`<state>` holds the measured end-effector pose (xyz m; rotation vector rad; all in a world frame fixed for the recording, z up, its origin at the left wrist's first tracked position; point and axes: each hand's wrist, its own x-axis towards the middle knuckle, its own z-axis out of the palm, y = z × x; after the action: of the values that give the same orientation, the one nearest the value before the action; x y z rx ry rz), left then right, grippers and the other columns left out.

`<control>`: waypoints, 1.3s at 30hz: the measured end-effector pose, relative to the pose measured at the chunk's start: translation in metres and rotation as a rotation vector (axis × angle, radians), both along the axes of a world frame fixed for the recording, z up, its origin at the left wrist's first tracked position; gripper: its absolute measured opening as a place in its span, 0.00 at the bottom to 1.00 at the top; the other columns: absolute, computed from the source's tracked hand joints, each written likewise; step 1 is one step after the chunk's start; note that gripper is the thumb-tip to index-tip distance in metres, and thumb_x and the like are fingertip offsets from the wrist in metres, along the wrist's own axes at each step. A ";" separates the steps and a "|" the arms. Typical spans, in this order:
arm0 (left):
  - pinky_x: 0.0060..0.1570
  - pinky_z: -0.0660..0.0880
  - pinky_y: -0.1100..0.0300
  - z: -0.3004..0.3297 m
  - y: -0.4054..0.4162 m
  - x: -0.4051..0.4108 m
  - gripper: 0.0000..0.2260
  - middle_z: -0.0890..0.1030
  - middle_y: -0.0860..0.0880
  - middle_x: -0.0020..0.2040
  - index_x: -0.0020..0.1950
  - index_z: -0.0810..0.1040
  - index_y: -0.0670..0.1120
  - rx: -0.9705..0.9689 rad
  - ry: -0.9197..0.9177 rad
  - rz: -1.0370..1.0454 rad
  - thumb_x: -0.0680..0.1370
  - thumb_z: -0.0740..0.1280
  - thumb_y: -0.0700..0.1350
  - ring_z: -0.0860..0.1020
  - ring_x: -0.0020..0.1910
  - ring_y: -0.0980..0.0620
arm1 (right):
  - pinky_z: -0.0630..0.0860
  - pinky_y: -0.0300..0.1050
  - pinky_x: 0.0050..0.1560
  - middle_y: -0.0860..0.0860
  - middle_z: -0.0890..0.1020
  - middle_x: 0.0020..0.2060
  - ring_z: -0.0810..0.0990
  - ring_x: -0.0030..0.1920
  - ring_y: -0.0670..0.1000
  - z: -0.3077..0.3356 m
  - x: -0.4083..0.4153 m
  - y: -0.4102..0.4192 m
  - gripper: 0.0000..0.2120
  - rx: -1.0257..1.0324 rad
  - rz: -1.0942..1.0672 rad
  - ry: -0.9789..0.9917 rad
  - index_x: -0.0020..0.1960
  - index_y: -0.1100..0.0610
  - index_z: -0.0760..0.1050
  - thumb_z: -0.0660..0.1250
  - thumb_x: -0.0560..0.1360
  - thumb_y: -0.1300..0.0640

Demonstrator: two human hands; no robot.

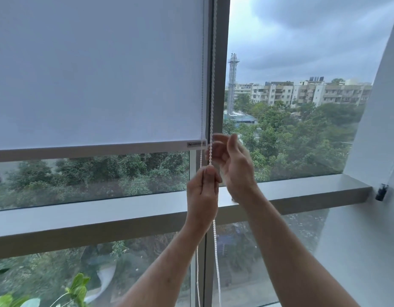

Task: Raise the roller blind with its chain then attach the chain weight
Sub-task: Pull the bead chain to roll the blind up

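A white roller blind (98, 69) covers the upper left window; its bottom bar (92, 151) hangs just above a horizontal frame rail. The white bead chain (213, 85) runs down the dark mullion at the blind's right edge as two strands. My left hand (201, 193) is closed around the chain just below the bottom bar. My right hand (232, 165) is a little higher and to the right, blurred, fingers curled loosely beside the chain; whether it touches the chain is unclear. A small dark fitting (381, 192) sits on the right wall; I cannot tell what it is.
A grey window ledge (125, 209) crosses the view below my hands. A white wall (373, 151) stands at the right. Green plant leaves (78, 289) poke up at the bottom left. Beyond the glass are trees and buildings.
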<state>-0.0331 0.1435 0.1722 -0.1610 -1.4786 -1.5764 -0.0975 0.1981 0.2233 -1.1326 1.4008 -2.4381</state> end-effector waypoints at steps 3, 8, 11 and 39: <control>0.20 0.57 0.63 -0.016 -0.003 0.002 0.16 0.65 0.56 0.23 0.35 0.71 0.44 0.022 -0.039 -0.003 0.81 0.56 0.46 0.61 0.21 0.58 | 0.79 0.49 0.40 0.57 0.81 0.42 0.81 0.37 0.53 0.035 0.004 -0.005 0.18 -0.009 0.111 0.010 0.56 0.60 0.78 0.51 0.86 0.53; 0.21 0.56 0.63 -0.022 -0.005 0.003 0.16 0.64 0.55 0.23 0.34 0.72 0.46 0.009 -0.053 0.007 0.82 0.56 0.45 0.60 0.22 0.58 | 0.57 0.37 0.22 0.47 0.69 0.27 0.62 0.23 0.44 0.060 0.020 -0.024 0.19 0.005 0.110 0.084 0.46 0.56 0.78 0.52 0.86 0.51; 0.22 0.56 0.65 -0.020 -0.007 0.003 0.18 0.63 0.54 0.24 0.32 0.74 0.52 0.015 -0.071 -0.034 0.81 0.57 0.45 0.60 0.22 0.59 | 0.57 0.37 0.21 0.48 0.65 0.24 0.60 0.21 0.44 0.055 0.029 -0.033 0.19 -0.074 -0.080 0.188 0.37 0.54 0.71 0.54 0.85 0.55; 0.21 0.58 0.66 0.125 -0.005 -0.001 0.17 0.65 0.57 0.22 0.36 0.75 0.49 -0.052 0.165 -0.037 0.84 0.56 0.45 0.61 0.21 0.59 | 0.58 0.43 0.25 0.49 0.64 0.24 0.61 0.24 0.47 -0.074 0.033 -0.018 0.19 0.123 0.000 0.083 0.34 0.50 0.74 0.57 0.81 0.46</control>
<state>-0.0346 0.1382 0.2976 -0.3419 -1.3950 -1.5166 -0.0641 0.1797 0.1494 -1.2178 1.5507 -2.2929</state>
